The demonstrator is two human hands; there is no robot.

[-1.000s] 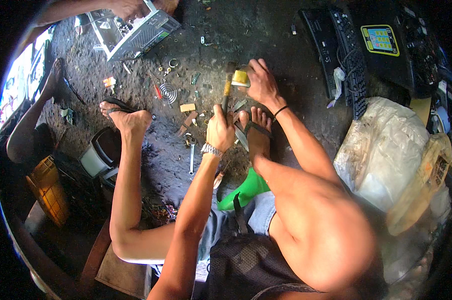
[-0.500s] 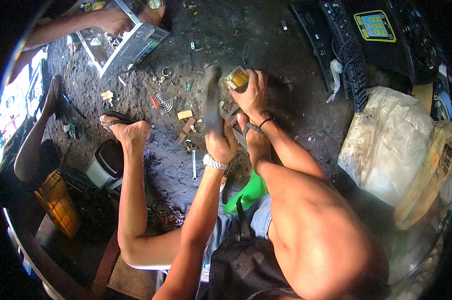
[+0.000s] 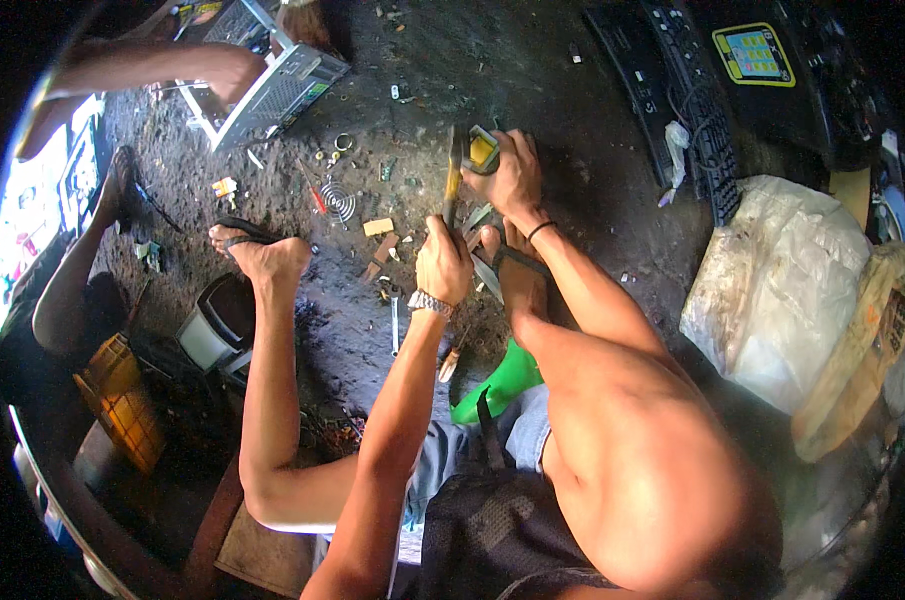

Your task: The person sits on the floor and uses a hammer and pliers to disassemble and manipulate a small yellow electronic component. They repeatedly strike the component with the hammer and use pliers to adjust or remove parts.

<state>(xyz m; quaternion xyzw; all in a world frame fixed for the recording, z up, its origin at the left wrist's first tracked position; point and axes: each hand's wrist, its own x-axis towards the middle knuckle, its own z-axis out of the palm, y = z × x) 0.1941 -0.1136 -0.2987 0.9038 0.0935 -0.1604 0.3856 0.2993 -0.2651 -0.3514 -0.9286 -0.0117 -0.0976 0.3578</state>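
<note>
My left hand [image 3: 442, 265] is closed round the lower end of a long dark bar-like tool [image 3: 455, 165], partly yellowish along its length; its exact kind is unclear. The tool points away from me, its far part beside a small boxy part [image 3: 483, 152] with a metal-looking frame and yellow core. My right hand [image 3: 512, 178] grips that part from the right, fingers over its far side, low over the dirty ground. Just nearer to me, my sandalled right foot [image 3: 517, 275] rests by some flat metal pieces [image 3: 480, 268]. A combination wrench [image 3: 395, 325] lies left of my left wrist.
At upper left, a co-worker's arm [image 3: 172, 72] reaches into a metal computer case [image 3: 282, 95]. A round fan grille [image 3: 338, 202], red-handled screwdriver [image 3: 317, 198] and scraps litter the ground. Keyboards [image 3: 697, 130] and a white sack [image 3: 787, 290] lie at right; a green object [image 3: 497, 385] sits below me.
The tool was blurred and left of the boxy part; now it is right beside it. My left hand has shifted slightly up and right. The co-worker's arm has moved over the case.
</note>
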